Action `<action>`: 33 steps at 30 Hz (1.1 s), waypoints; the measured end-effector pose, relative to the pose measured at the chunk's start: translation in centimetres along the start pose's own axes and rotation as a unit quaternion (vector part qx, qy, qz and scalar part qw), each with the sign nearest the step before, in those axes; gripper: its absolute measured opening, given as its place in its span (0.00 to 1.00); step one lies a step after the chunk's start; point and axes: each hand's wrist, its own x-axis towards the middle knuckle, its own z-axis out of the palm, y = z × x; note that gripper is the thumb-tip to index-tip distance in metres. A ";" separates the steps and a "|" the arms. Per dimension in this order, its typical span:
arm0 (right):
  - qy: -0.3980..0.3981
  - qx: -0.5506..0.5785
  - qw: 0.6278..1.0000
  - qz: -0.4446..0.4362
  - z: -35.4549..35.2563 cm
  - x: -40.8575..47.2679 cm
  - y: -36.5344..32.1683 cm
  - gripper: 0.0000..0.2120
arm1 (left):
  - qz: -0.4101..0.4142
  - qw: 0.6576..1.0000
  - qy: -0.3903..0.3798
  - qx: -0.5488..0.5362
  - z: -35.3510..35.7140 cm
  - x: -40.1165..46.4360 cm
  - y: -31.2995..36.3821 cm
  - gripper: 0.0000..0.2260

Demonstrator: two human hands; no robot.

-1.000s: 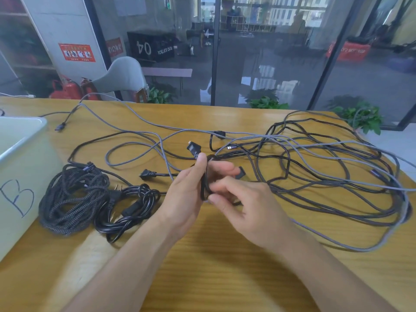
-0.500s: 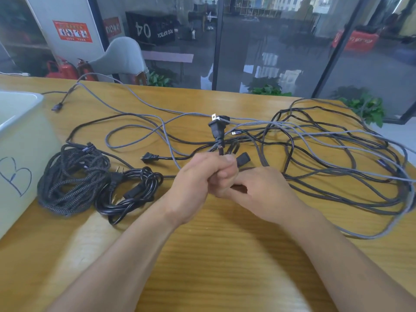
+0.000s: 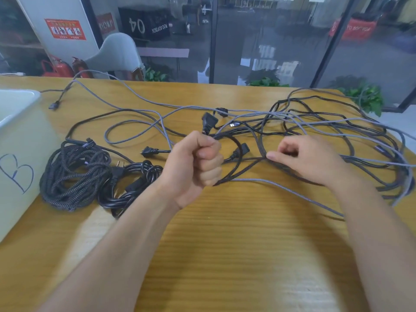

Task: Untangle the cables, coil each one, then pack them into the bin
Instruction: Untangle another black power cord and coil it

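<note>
Left hand fisted round the black power cable just below its plug; right hand pinching it over the worktop; limp, springy, best gripped near the plug.

A light wooden surface with visible grain runs up to a wall of dark-framed glass panels. Behind its far left edge stands a pale grey moulded chair, with two red fire extinguishers on the floor just beside it. A red-and-white notice is fixed to the white pillar above them. Green leafy plants line the base of the glass, and a red banner shows beyond it.
</note>
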 end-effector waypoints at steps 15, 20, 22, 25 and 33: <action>0.053 0.413 0.904 -0.096 4.3 -2.4 -8.4 0.11 | 0.013 0.981 0.092 0.168 1.0 0.9 -2.1 0.18; 0.065 0.421 0.899 -0.102 4.0 -2.8 -8.2 0.11 | 0.039 0.978 0.094 0.180 1.7 0.7 -2.2 0.24; 0.046 0.434 0.893 -0.111 3.8 -3.0 -8.4 0.11 | 0.048 0.974 0.108 0.195 1.8 0.7 -2.1 0.28; 0.016 0.447 0.887 -0.114 3.4 -3.1 -8.1 0.08 | 0.063 0.969 0.150 0.186 1.0 0.9 -1.9 0.21; -0.041 0.150 0.958 -0.243 3.8 -3.3 -7.2 0.08 | 0.110 0.952 0.228 0.174 -1.1 1.5 -1.4 0.22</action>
